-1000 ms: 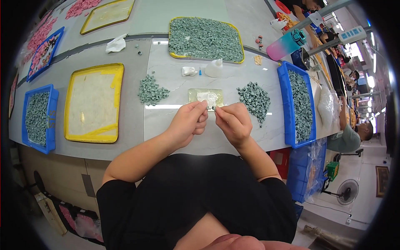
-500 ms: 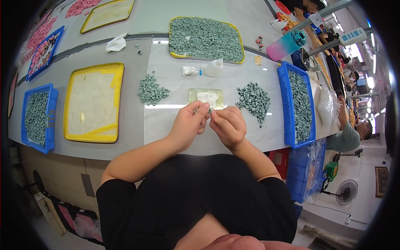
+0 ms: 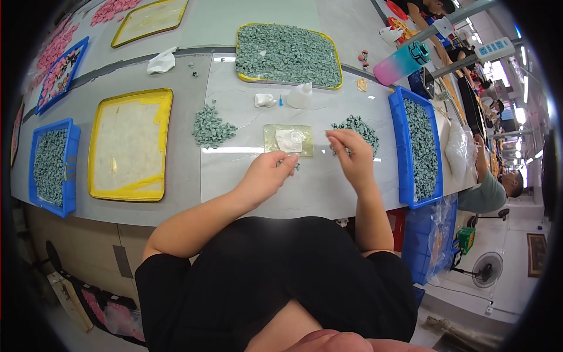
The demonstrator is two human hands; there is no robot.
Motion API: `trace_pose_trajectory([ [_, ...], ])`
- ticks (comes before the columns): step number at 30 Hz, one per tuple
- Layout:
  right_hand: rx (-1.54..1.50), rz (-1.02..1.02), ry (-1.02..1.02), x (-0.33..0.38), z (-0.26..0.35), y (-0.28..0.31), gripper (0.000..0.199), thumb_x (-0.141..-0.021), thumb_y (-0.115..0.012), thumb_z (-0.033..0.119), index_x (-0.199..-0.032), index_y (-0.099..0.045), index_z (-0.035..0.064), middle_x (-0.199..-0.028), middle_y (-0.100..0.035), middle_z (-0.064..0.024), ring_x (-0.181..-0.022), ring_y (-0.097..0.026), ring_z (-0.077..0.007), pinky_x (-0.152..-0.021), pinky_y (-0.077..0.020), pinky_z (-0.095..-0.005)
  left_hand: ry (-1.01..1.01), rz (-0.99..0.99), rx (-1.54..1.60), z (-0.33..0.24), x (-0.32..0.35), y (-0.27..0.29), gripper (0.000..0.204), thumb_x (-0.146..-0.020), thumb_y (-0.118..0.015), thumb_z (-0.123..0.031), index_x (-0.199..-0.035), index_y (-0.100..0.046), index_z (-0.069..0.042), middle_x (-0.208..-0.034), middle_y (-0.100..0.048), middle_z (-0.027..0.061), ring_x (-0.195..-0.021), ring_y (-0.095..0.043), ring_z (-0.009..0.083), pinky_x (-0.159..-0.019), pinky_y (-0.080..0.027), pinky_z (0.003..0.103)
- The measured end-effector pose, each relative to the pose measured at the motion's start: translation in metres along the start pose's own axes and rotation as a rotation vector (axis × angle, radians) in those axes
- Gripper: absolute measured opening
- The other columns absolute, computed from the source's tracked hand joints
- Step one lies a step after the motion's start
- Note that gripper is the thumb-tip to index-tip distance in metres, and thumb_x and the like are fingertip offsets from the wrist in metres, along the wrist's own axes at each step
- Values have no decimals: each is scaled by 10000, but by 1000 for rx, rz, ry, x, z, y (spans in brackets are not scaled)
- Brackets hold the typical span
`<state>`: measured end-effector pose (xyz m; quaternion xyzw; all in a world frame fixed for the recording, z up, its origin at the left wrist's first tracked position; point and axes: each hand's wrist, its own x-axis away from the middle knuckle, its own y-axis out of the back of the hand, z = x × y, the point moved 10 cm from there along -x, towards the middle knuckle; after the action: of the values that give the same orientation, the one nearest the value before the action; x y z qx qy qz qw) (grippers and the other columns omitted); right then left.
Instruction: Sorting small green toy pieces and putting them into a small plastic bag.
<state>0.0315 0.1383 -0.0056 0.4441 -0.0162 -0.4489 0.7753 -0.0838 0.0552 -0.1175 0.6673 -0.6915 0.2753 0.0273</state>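
My left hand (image 3: 271,176) is closed in a pinch near the table's front edge, with a small dark green piece (image 3: 297,166) at its fingertips. My right hand (image 3: 353,154) is raised beside the right-hand heap of small shiny green pieces (image 3: 359,126) and partly covers it. Its thumb and forefinger are pressed together; what they hold, if anything, is too small to name. Between and beyond the hands lies a yellowish translucent pad (image 3: 305,134) with a crumpled white sheet (image 3: 287,141) on it. A looser heap of paler green pieces (image 3: 214,126) lies left of the pad.
Behind the pad stand a white squeeze bottle (image 3: 300,95), a blue-tipped needle (image 3: 281,100) and a white wad (image 3: 265,100). A yellow-rimmed tray (image 3: 287,56) full of green pieces lies farther back. Blue bins (image 3: 71,170) flank the table; another yellow tray (image 3: 130,144) lies left.
My right hand has parted from the left and moved right and away, to the right-hand heap. My left hand has stayed nearly in place, still pinching.
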Motion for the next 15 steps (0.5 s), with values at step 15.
trace_pose_trajectory([
  [15, 250, 158, -210, 14, -49, -13, 167, -837, -598, 27, -999, -636, 18, -920, -601, -105, -811, -598, -231, -716, -481, -295, 73, -22, 410, -2, -5, -2, 151, -940, -435, -119, -945, -539, -9, -802, -463, 10, -584, -344, 54, -474, -288, 201],
])
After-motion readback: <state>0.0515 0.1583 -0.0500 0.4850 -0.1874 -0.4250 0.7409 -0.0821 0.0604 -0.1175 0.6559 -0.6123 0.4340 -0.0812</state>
